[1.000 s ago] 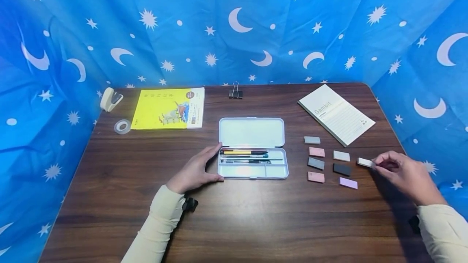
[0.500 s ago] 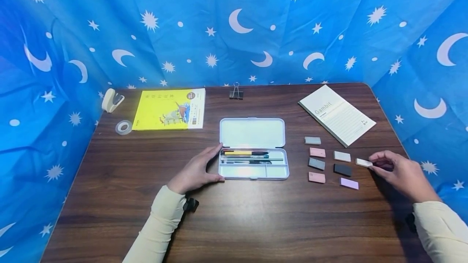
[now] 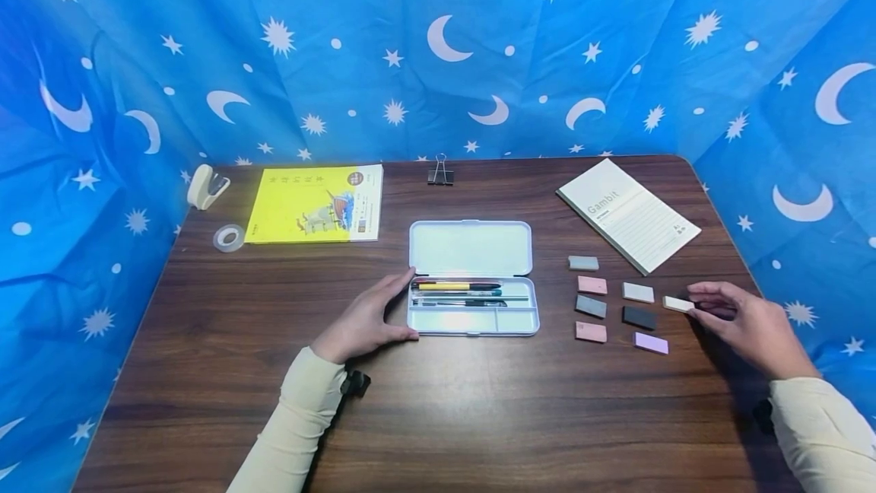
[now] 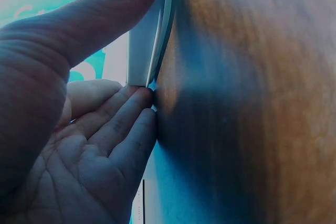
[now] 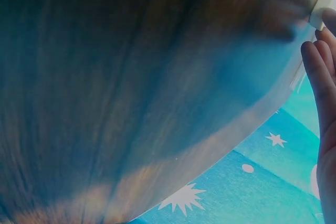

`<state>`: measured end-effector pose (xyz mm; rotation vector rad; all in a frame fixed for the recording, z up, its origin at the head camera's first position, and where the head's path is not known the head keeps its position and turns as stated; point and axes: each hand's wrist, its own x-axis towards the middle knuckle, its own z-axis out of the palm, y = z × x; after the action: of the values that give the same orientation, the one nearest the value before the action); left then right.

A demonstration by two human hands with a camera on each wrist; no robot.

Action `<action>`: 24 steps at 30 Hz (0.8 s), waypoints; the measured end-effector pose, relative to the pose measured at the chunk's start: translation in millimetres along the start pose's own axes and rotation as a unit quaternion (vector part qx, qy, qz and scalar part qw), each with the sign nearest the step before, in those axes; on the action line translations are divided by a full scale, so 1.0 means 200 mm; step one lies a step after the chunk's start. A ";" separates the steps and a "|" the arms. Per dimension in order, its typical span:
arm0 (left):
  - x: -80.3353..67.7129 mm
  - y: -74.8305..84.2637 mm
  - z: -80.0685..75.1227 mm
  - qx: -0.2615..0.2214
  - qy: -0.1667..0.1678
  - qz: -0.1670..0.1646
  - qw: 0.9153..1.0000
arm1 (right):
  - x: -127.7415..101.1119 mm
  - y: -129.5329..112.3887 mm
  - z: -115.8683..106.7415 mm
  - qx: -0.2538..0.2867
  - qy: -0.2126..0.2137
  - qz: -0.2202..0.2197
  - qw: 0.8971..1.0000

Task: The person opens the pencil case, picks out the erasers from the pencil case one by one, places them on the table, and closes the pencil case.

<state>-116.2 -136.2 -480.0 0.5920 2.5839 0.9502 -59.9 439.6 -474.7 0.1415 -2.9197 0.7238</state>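
An open white pencil case (image 3: 452,320) lies mid-table, its lid folded back and several pens (image 3: 457,287) in its long compartment. My left hand (image 3: 360,319) grips its left end, thumb at the near corner and fingers toward the hinge; the left wrist view shows thumb and fingertips against the case's side (image 4: 143,56). At the right, a white eraser (image 3: 677,303) sits at the fingertips of my right hand (image 3: 746,326), pinched by its right end. In the right wrist view only part of that eraser (image 5: 321,11) shows, with the thumb against it.
Left of the right hand lie several erasers: grey, pink, white, black (image 3: 639,317) and purple (image 3: 651,343). Behind them is a notebook (image 3: 630,213). A binder clip (image 3: 441,175), yellow book (image 3: 301,208), stapler (image 3: 205,187) and tape roll (image 3: 229,237) stand farther back.
My right hand has moved slightly left with the white eraser, bringing it nearer the other erasers. The left hand stays at the pencil case.
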 end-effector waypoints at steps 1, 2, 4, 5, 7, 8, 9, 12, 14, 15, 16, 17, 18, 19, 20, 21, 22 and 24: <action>0.00 0.00 0.00 0.000 -0.001 0.001 1.000 | 0.00 0.00 -0.01 0.004 0.004 0.002 1.000; 0.00 0.00 0.00 0.001 -0.002 0.002 1.000 | 0.00 -0.01 -0.02 0.006 0.011 0.001 1.000; 0.00 0.00 0.00 -0.001 -0.004 0.002 1.000 | 0.00 -0.04 -0.03 0.011 0.028 -0.005 1.000; 0.00 0.00 0.00 -0.001 -0.003 0.002 1.000 | 0.01 -0.06 -0.03 0.014 0.038 -0.012 0.999; 0.00 0.00 0.00 -0.001 -0.001 0.007 1.000 | 0.04 -0.13 -0.03 0.017 0.056 -0.032 0.998; 0.00 0.00 0.00 -0.001 0.000 0.009 1.000 | 0.06 -0.17 -0.02 0.016 0.064 -0.046 0.997; -0.01 0.00 0.00 0.000 0.001 0.012 1.000 | 0.07 -0.22 -0.01 0.017 0.070 -0.059 0.996; -0.01 0.00 -0.01 0.004 0.002 0.014 1.000 | 0.16 -0.39 0.06 0.023 0.080 -0.107 0.991; -0.01 0.00 -0.01 0.003 0.000 0.009 1.000 | 0.22 -0.50 0.11 0.031 0.074 -0.135 0.988; -0.01 0.00 -0.01 0.002 -0.002 0.007 1.000 | 0.26 -0.56 0.14 0.041 0.065 -0.145 0.986; -0.01 0.00 -0.01 0.002 -0.003 0.006 1.000 | 0.29 -0.60 0.17 0.053 0.056 -0.153 0.985; -0.01 0.00 -0.01 0.001 -0.003 0.007 1.000 | 0.33 -0.65 0.19 0.061 0.048 -0.160 0.984; -0.01 0.00 -0.01 -0.001 -0.003 0.008 1.000 | 0.36 -0.69 0.21 0.068 0.038 -0.163 0.983; -0.01 0.00 -0.01 -0.003 -0.003 0.007 1.000 | 0.40 -0.72 0.23 0.079 0.029 -0.162 0.983; -0.01 0.00 -0.01 -0.004 -0.003 0.007 1.000 | 0.43 -0.76 0.25 0.087 0.022 -0.157 0.984; -0.01 0.00 -0.01 -0.004 -0.002 0.008 1.000 | 0.47 -0.79 0.26 0.093 0.017 -0.148 0.984; -0.01 0.00 -0.01 -0.006 -0.001 0.008 1.000 | 0.51 -0.82 0.28 0.096 0.012 -0.136 0.986; -0.01 0.00 -0.01 -0.009 0.001 0.005 1.000 | 0.59 -0.87 0.30 0.099 0.004 -0.103 0.990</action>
<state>-115.5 -138.6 -477.5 0.6008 2.5741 0.9775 -160.8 250.5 -430.1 0.4517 -2.7629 0.9725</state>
